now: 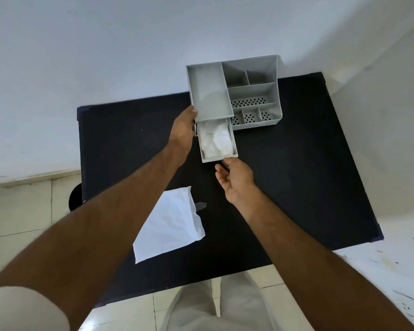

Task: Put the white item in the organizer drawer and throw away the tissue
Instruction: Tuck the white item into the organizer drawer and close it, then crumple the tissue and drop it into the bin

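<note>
A grey plastic organizer (253,91) stands at the far edge of the black table (296,175). Its drawer (219,159) is pulled out toward me, and a crumpled white item (216,140) lies inside it. My left hand (183,130) rests against the organizer's left side, beside the drawer. My right hand (236,181) hovers just in front of the drawer's front panel, fingers loosely curled and holding nothing. A flat white tissue (170,225) lies on the table nearer to me, between my two forearms.
A dark round object (75,197) shows on the tiled floor past the table's left edge. White walls stand behind the table and to the right. The organizer's top compartments hold nothing that I can see.
</note>
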